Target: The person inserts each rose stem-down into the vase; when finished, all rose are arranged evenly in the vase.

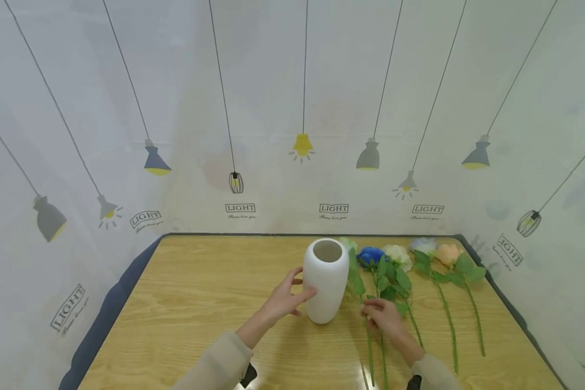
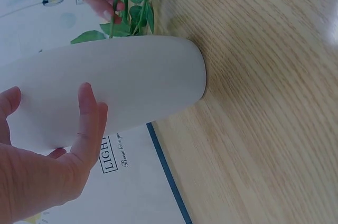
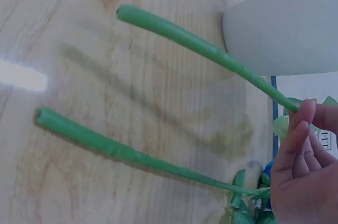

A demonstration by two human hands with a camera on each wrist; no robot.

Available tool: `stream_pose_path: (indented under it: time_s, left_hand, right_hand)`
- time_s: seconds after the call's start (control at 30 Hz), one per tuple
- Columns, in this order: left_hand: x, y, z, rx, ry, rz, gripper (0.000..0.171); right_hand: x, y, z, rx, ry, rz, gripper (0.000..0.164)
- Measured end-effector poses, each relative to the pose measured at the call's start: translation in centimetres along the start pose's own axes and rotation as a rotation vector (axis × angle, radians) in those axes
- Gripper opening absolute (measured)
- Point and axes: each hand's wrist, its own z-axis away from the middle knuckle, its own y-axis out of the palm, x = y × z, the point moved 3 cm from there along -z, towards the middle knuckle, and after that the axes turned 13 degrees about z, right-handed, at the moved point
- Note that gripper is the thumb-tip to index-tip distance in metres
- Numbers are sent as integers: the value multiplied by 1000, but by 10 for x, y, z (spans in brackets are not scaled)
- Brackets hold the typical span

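Note:
A tall white vase stands upright on the wooden table. My left hand holds it from the left side, thumb on the near face and fingers reaching round behind. To the right of the vase, my right hand pinches the green stem of an artificial flower between thumb and fingertips. That stem's lower end is raised off the table in the right wrist view. Its pale greenish-white bloom is partly hidden behind the vase. Just right of it lies a blue flower, its stem passing below the right hand.
Further right on the table lie a cream-white flower, a pale lilac flower and a peach flower, stems toward me. A curtain printed with lamps surrounds the table's back and sides.

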Motion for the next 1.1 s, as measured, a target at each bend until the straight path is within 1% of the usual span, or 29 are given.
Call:
stream_pose_path:
  time_s: [0.13, 0.23, 0.47, 0.63, 0.73, 0.83, 0.93, 0.97, 1.03, 1.1]
  left_hand:
    - [-15, 4, 11, 5, -4, -7, 65]
    - [-20, 5, 14, 4, -7, -4, 63]
    - [-20, 5, 15, 3, -3, 4, 63]
    - [-19, 4, 14, 5, -3, 5, 64]
    - [-19, 4, 14, 9, -3, 5, 64]
    - [-19, 4, 15, 12, -4, 6, 64]
    - [-18, 4, 13, 12, -5, 8, 65]
    - [-16, 3, 12, 11, -3, 9, 65]
    - [-7, 1, 6, 9, 2, 4, 68]
    - [3, -1, -1, 7, 1, 1, 71]
  right_hand:
    - [8, -7, 2, 1, -18, -43, 29]
    - [13, -12, 4, -5, -42, -81, 31]
    - [25, -22, 7, -15, -106, -108, 37]
    - [38, -29, 10, -42, -102, -172, 39]
    - [49, -33, 13, -62, -106, -246, 40]
    - [61, -37, 17, -62, -119, -357, 39]
    - [73, -42, 20, -53, -124, -475, 34]
    - [77, -43, 21, -50, -128, -511, 32]
    - [85, -46, 22, -53, -134, -586, 26]
    - [92, -49, 23, -61, -149, -661, 25]
